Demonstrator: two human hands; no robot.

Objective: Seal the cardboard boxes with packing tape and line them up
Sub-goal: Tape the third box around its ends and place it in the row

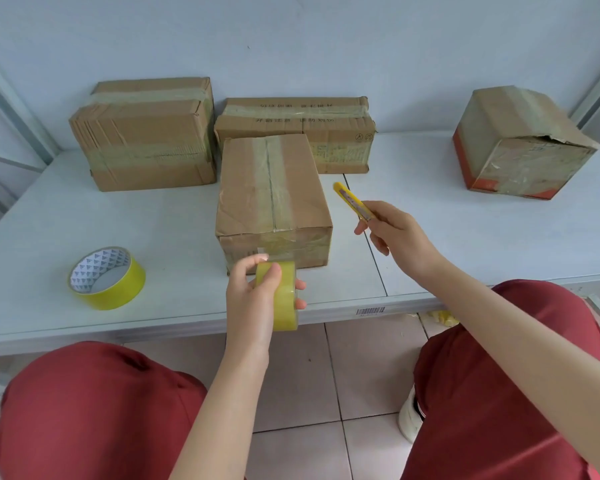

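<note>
A cardboard box (271, 192) stands in the middle of the white table (465, 244), with clear tape running along its top seam and down its near face. My left hand (253, 299) grips a roll of clear yellowish tape (282, 296) just in front of that box; a strip of tape stretches from the roll up to the box's near face. To the right of the box, my right hand (395, 233) holds a yellow utility knife (354, 201), its tip pointing up and left.
Two taped boxes stand against the wall, a large box (146, 136) on the left and a flat box (329, 133) behind the middle one. A tilted, torn box (520, 143) sits far right. A yellow tape roll (106, 277) lies at the table's left front.
</note>
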